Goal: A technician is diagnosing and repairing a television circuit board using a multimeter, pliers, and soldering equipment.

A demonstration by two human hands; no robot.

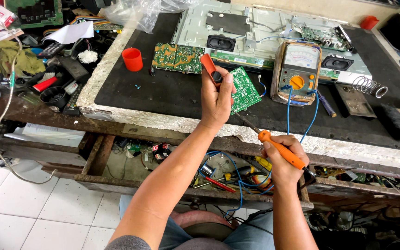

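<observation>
A small green board (245, 89) is held up above the dark surface (163, 92) by the left hand (216, 97), whose fingers are closed on it and on a red tool (209, 65) that sticks up past the thumb; the board tilts, its edge low to the right. The right hand (281, 162) sits nearer the body, fingers wrapped tight round the orange handle of a soldering iron (281, 149); the iron's thin tip points up and left toward the board's lower edge, and whether it touches cannot be told. Just right of the board stands a meter (297, 69) with an orange dial, blue leads hanging from it over the surface's front edge. Behind the board lie two more green boards (178, 58) side by side, and left of them a red cup (132, 59). A metal chassis (255, 32) with two black speakers fills the back; a coiled iron stand (369, 86) rests at the right.
</observation>
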